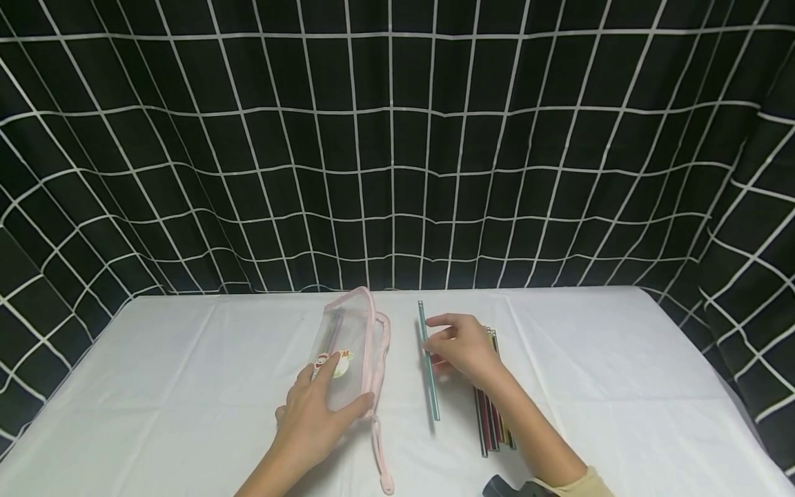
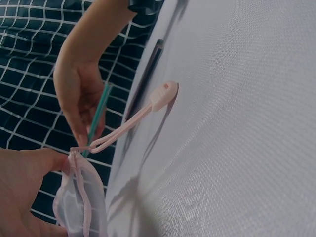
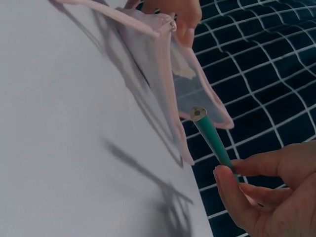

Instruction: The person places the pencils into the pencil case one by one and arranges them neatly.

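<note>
A see-through pencil case (image 1: pixel 357 331) with pink trim stands tilted on the table, its open mouth showing in the right wrist view. My left hand (image 1: pixel 310 411) grips its near side, thumb on the pink edge and fingers spread over the printed front. Thin long shapes show faintly through its wall. To the right of the case, my right hand (image 1: pixel 462 351) pinches a green pencil (image 1: pixel 433 390) between thumb and fingertips. In the right wrist view the pencil's flat, unsharpened end (image 3: pixel 199 114) points toward the case.
Several dark, red and yellow pencils (image 1: pixel 487 424) lie in a bundle under my right forearm. A pink wrist strap (image 1: pixel 380 452) hangs from the case onto the white tablecloth (image 1: pixel 205 386). Black cloth with a white grid (image 1: pixel 410 152) rises behind the table.
</note>
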### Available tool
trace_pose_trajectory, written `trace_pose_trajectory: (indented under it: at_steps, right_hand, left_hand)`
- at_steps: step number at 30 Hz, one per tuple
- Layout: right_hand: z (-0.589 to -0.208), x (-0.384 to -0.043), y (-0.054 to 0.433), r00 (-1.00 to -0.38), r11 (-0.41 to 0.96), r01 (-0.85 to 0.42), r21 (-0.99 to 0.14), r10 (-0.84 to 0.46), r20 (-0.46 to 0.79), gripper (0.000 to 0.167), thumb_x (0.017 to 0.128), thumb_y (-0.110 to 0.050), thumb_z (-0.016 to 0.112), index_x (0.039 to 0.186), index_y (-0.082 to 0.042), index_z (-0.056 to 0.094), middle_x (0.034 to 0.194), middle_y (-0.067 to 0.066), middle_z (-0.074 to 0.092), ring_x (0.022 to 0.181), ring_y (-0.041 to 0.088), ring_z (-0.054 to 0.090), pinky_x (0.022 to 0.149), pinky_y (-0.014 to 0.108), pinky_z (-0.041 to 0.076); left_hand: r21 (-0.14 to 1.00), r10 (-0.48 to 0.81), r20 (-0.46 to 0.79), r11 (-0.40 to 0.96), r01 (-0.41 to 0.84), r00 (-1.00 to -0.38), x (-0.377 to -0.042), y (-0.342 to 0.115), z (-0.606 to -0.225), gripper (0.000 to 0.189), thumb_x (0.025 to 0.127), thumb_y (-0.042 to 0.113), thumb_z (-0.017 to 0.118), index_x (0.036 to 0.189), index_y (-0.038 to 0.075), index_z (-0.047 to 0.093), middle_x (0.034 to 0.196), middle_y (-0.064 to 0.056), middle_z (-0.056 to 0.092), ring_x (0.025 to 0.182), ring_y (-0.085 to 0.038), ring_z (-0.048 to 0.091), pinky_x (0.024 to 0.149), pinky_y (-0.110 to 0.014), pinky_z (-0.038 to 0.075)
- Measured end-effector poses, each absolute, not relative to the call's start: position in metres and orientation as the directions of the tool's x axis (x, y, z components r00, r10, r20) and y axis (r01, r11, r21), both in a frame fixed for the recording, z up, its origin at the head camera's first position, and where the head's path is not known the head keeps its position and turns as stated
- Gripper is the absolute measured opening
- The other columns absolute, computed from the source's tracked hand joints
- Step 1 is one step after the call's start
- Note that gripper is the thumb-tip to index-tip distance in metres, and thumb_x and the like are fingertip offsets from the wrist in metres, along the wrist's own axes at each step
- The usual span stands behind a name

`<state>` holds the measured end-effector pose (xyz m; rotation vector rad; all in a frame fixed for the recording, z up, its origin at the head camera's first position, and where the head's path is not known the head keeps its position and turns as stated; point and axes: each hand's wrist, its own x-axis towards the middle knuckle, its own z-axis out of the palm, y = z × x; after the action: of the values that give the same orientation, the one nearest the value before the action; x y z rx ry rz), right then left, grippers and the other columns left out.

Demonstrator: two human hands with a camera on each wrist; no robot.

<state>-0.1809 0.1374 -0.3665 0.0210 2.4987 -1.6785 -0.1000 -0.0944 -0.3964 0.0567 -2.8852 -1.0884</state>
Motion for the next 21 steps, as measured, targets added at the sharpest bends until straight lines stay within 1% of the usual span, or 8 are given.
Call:
trace_pose_trajectory:
  at_steps: [4,11,14,18,21]
  right_hand:
    - [-0.364,-0.182,0.131,-0.992,0.352,0.086,-0.932,-0.052,-0.112,0.043,0.089,0.009,0.071,0.132,0.010,0.065,0.091,0.018,0.075,0.067,0.019,0.072,0.064,0.036,0.063]
    - [-0.361,-0.183,0.120,-0.995,0.285,0.082,-0.955,-0.037,-0.097,0.044,0.091,0.009,0.070,0.134,0.010,0.064,0.097,0.022,0.073,0.066,0.017,0.073,0.065,0.039,0.064]
    - [-0.362,-0.183,0.116,-0.996,0.246,0.070,-0.967,-0.031,-0.080,0.044,0.091,0.010,0.069,0.135,0.011,0.063,0.098,0.025,0.073,0.067,0.018,0.074,0.065,0.039,0.064]
    - [-0.367,-0.182,0.112,-0.998,0.208,0.063,-0.976,-0.011,-0.067,0.043,0.093,0.010,0.067,0.135,0.012,0.062,0.100,0.026,0.073,0.068,0.019,0.074,0.063,0.035,0.063]
    - [-0.370,-0.182,0.109,-0.997,0.188,0.073,-0.979,0.010,-0.072,0.043,0.094,0.009,0.067,0.137,0.011,0.061,0.102,0.025,0.072,0.068,0.017,0.074,0.063,0.033,0.063]
  left_hand:
    - [0.665,-0.060,0.033,0.746,-0.023,-0.998,-0.099,-0.094,-0.395,0.088,0.085,0.056,0.077,0.157,0.011,0.051,0.155,-0.037,0.043,0.138,-0.060,0.047,0.097,-0.080,0.034]
    - [0.681,-0.066,0.017,0.731,-0.037,-0.998,-0.099,-0.095,-0.392,0.086,0.087,0.054,0.077,0.157,0.011,0.051,0.156,-0.036,0.043,0.140,-0.058,0.046,0.100,-0.080,0.033]
    - [0.682,-0.067,0.012,0.730,-0.041,-0.998,-0.098,-0.094,-0.392,0.086,0.087,0.054,0.077,0.157,0.012,0.050,0.156,-0.036,0.042,0.140,-0.059,0.046,0.101,-0.080,0.032]
    - [0.682,-0.068,0.011,0.730,-0.043,-0.998,-0.098,-0.095,-0.392,0.087,0.087,0.054,0.077,0.157,0.012,0.050,0.156,-0.036,0.042,0.140,-0.059,0.046,0.101,-0.080,0.032]
    - [0.680,-0.069,0.013,0.732,-0.041,-0.998,-0.098,-0.095,-0.392,0.086,0.087,0.054,0.077,0.157,0.012,0.050,0.156,-0.036,0.042,0.140,-0.059,0.046,0.100,-0.079,0.033]
